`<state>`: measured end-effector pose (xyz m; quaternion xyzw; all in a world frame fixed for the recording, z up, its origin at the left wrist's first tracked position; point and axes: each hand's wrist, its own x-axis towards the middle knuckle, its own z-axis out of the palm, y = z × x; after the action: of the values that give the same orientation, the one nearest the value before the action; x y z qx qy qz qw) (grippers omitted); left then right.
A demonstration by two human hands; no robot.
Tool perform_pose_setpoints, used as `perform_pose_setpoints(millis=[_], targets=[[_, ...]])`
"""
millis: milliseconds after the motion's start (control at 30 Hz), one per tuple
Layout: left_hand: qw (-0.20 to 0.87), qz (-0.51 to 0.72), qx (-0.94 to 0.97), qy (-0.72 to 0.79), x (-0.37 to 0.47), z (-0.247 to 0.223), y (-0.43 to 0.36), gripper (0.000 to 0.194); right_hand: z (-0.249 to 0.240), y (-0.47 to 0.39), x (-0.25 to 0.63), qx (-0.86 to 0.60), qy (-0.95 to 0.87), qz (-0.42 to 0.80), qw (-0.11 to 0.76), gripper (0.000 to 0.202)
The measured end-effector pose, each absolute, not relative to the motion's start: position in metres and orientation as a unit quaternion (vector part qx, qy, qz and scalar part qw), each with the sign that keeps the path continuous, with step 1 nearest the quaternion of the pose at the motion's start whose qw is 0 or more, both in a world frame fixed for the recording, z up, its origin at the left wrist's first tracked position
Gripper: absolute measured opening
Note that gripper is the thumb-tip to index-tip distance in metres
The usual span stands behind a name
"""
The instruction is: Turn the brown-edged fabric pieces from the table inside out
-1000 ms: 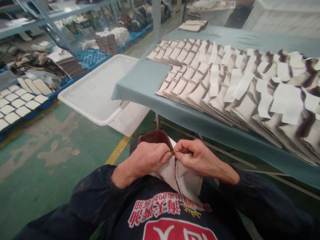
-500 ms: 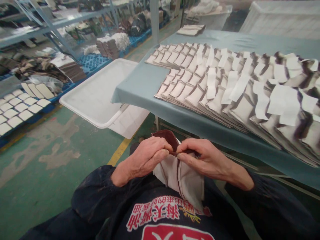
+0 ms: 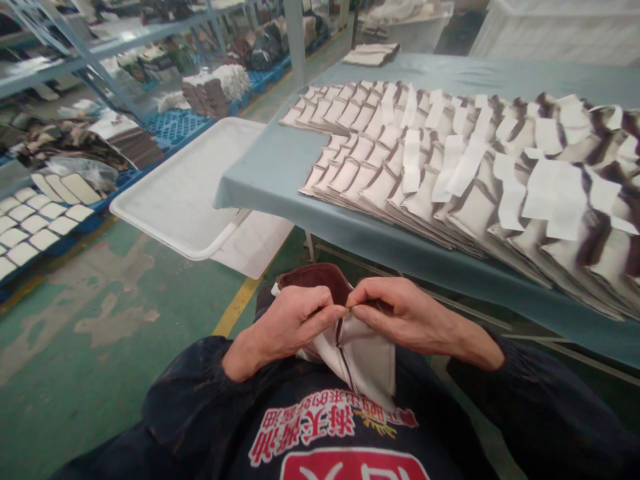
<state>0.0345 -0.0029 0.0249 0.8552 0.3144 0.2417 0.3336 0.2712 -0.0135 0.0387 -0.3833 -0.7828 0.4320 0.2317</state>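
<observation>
Close to my chest I hold a sewn fabric piece, off-white outside and dark brown inside, with a dark seam running down it. My left hand pinches its upper edge between thumb and fingers. Beside it, my right hand pinches the same edge, the fingertips of both hands almost meeting at the seam. The brown inner side gapes behind my fingers. Part of the piece is hidden by my hands.
A table with a blue-green cover bears rows of similar off-white pieces and white strips. Left of it stands a white plastic tub. Blue pallets and racks with stacked materials line the left side.
The fabric piece has opened wider at the top, showing more of its brown inside, and shifted slightly left. Both hands still pinch its edge; the whole view has turned a little.
</observation>
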Motion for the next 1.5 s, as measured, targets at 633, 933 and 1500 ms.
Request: perform_pose_setpoints(millis=[633, 933, 1500], targets=[[0.279, 0.231, 0.895, 0.26, 0.038, 0.047, -0.017, 0.034, 0.047, -0.025, 0.27, -0.315, -0.866, 0.294, 0.254, 0.014], [0.303, 0.306, 0.852, 0.298, 0.043, 0.048, -0.029, 0.038, 0.04, -0.013, 0.269, -0.311, -0.852, 0.319, 0.275, 0.018], [0.323, 0.27, 0.824, 0.379, 0.022, 0.039, -0.034, 0.023, 0.046, -0.014, 0.263, -0.3, -0.855, 0.339, 0.253, 0.023]])
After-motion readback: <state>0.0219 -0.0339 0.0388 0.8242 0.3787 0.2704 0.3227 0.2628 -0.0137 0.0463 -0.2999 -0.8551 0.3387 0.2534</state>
